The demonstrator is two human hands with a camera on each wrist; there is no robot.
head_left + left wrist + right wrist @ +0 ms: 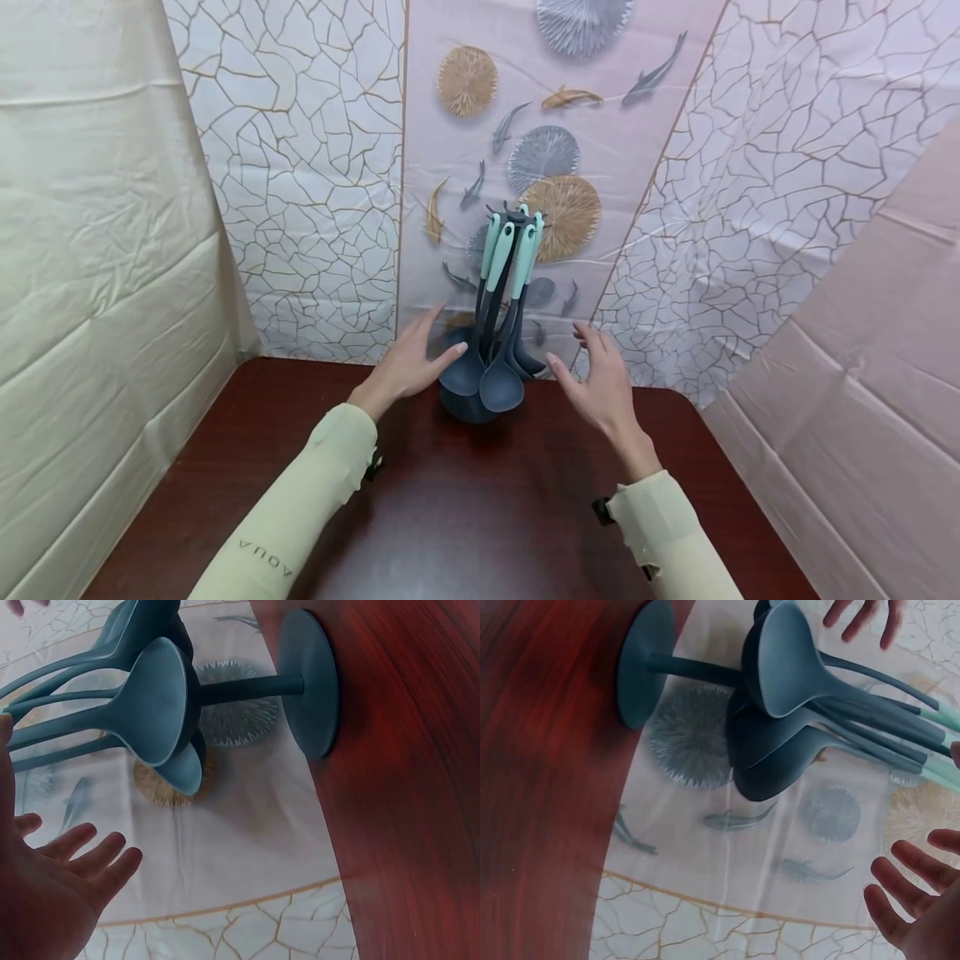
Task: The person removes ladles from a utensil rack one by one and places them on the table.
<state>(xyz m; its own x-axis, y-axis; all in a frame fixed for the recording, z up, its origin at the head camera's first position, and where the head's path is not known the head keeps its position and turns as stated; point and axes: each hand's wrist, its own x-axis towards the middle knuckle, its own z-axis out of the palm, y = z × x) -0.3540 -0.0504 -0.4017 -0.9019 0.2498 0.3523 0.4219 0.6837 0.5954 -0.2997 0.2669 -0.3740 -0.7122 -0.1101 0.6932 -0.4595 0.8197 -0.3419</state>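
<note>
A rack of dark blue-grey kitchen utensils with mint-green handles (501, 257) stands upright at the table's back edge. Ladles and spoons, such as one ladle (154, 701) and a further ladle (789, 660), hang around its central post above a round base (309, 686). To the left of the rack is my left hand (405, 360), fingers spread and thumb tip overlapping a spoon in the head view. My right hand (602, 390) is on the other side, palm turned inward and thumb close to the rightmost ladle. Neither hand grips anything.
The dark red-brown wooden table (450, 517) extends toward me. Behind it hangs a cloth (322, 167) with a gold crackle pattern and a fish-printed panel (480, 167). Plain pale drapes (97, 250) enclose both sides.
</note>
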